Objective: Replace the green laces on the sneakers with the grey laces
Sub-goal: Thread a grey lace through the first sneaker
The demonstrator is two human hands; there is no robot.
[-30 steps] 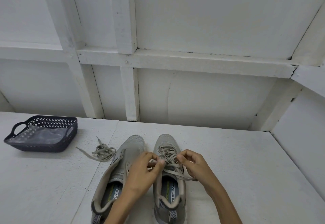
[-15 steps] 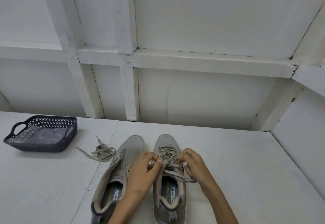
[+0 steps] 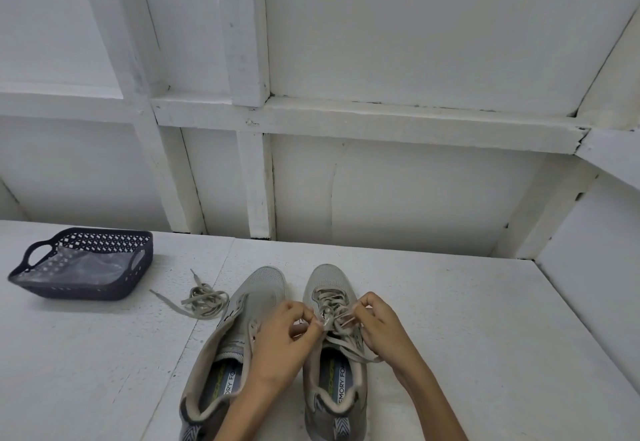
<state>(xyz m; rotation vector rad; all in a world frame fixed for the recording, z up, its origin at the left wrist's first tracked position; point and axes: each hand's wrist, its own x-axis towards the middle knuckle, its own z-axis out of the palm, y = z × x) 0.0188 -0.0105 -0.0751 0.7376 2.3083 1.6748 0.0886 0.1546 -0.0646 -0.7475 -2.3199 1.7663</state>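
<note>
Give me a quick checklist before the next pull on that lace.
1. Grip of left hand and right hand on the lace of the right sneaker: ok, both pinch it.
2. Is the right sneaker flat on the table: ok.
3. Lacing of the left sneaker: not ok, eyelets empty.
4. Is the loose lace apart from the hands: ok, beside the left sneaker.
5. Lace colour, green or grey: cannot tell.

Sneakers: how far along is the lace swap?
Done: left sneaker is stripped, a loose lace beside it. In hand: left hand and right hand pinch the lace on the right sneaker. Left: lacing the left sneaker at least; lace colours look alike.
</note>
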